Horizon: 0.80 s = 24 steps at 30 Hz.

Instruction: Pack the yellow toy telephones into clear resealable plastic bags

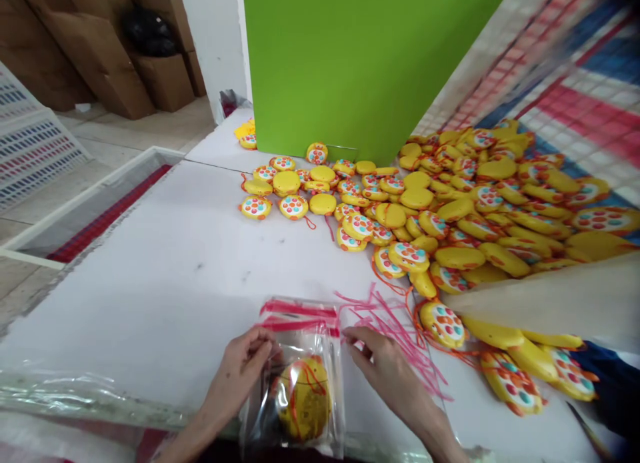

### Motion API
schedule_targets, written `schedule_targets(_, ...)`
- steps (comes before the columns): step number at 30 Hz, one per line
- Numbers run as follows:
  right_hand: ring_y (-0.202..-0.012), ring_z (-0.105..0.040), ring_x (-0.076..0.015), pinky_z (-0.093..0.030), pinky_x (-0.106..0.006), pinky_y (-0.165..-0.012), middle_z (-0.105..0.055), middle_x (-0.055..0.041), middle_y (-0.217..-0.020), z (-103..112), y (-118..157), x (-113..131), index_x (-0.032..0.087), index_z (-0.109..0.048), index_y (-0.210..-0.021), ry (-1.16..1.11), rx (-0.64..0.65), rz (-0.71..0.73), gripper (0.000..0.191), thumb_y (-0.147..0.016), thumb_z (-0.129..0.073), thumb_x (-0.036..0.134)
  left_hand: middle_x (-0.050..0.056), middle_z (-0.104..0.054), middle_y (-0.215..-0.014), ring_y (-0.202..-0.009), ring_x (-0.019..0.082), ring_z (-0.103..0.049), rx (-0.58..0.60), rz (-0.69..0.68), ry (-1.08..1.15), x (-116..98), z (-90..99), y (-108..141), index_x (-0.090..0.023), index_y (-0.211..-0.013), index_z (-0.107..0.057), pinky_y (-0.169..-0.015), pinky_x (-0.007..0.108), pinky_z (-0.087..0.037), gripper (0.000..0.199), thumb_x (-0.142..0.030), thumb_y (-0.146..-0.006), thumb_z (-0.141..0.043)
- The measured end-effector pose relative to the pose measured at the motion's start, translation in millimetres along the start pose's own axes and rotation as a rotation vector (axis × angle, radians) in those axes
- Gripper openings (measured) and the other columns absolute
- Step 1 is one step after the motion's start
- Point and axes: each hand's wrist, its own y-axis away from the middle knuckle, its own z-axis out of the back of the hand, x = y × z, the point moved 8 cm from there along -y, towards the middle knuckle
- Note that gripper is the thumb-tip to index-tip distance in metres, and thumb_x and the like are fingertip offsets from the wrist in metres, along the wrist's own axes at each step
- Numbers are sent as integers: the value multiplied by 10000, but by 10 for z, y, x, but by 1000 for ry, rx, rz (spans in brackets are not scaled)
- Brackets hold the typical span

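Observation:
A clear plastic bag (336, 383) with a pink strip along its top lies at the table's near edge. Inside it is a round yellow toy (305, 399) with an orange cord. My left hand (245, 366) pinches the bag's upper left side between thumb and fingers. My right hand (383, 366) is at the upper right corner of the bag, its fingers curled and the index fingertip by the pink strip; whether it grips the bag is unclear. Pink ties (400, 336) are scattered just right of the bag.
A large heap of yellow toys (460, 209) with colored buttons covers the right side of the white table (150, 276). Behind stands a green panel (350, 63). A white sheet and a dark sleeve are at the right. Cardboard boxes (165, 83) stand on the floor.

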Motion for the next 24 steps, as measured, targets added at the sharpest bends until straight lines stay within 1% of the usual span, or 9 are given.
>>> schedule_targets(3,-643,-604,-177,-445,-287,-616,-688,-52,-782,-161,-137,30,177,-655,-969,-108,66,-37,261,-796,-516,315,47,-647,-762,-763,194,-618,1,6,24,34,-6,0,-162,-818,-541,-694,288,-467,221,-380,-800,-511)
schedule_targets(6,-638,-583,-165,-426,-259,-588,-657,-23,-701,-315,-217,-45,174,-669,-835,-334,90,-81,172,-691,-611,247,28,-640,-734,-705,171,-599,-6,-23,-42,13,1,-9,-169,-806,-540,-651,261,-455,199,-364,-810,-502)
schedule_targets(8,-608,-564,-144,-419,-241,-571,-620,2,-646,-409,-244,-89,169,-641,-748,-444,101,-86,104,-657,-611,210,22,-636,-737,-705,169,-596,-10,-32,-85,-1,15,-14,-172,-812,-541,-647,254,-451,191,-358,-818,-493)
schedule_targets(11,-565,-522,-114,-400,-219,-545,-545,33,-589,-473,-238,-129,170,-568,-675,-517,92,-70,33,-677,-557,201,30,-643,-772,-761,186,-607,-4,-25,-86,1,39,-8,-180,-821,-529,-697,274,-464,207,-380,-827,-474)
schedule_targets(14,-564,-472,-97,-373,-208,-541,-485,43,-592,-465,-192,-149,174,-516,-648,-552,71,-39,63,-702,-531,204,26,-656,-770,-766,195,-613,1,12,-54,41,65,4,-198,-863,-500,-718,291,-472,214,-407,-826,-473)
schedule_targets(16,-567,-449,-95,-360,-207,-543,-467,41,-598,-462,-160,-168,173,-518,-650,-556,62,-22,78,-717,-519,211,15,-650,-759,-757,193,-607,3,28,-50,60,80,5,-207,-887,-496,-717,288,-470,209,-405,-823,-480)
schedule_targets(18,-553,-434,-96,-352,-209,-536,-461,39,-582,-478,-136,-202,169,-546,-664,-549,52,-20,84,-724,-495,201,2,-621,-734,-731,179,-583,-1,10,-70,47,95,0,-203,-833,-516,-691,265,-457,183,-382,-820,-480)
schedule_targets(21,-524,-433,-101,-346,-214,-525,-464,35,-541,-522,-110,-238,165,-588,-660,-510,28,-30,160,-708,-437,145,-7,-561,-693,-684,154,-528,-13,-16,-87,31,101,0,-186,-704,-519,-638,229,-423,183,-312,-813,-444)
schedule_targets(24,-578,-495,-119,-373,-229,-577,-531,9,-584,-522,-65,-172,167,-595,-617,-441,-8,-10,216,-677,-401,95,-14,-507,-641,-654,145,-495,-27,-22,-113,43,61,21,-180,-642,-487,-603,217,-398,193,-296,-789,-442)
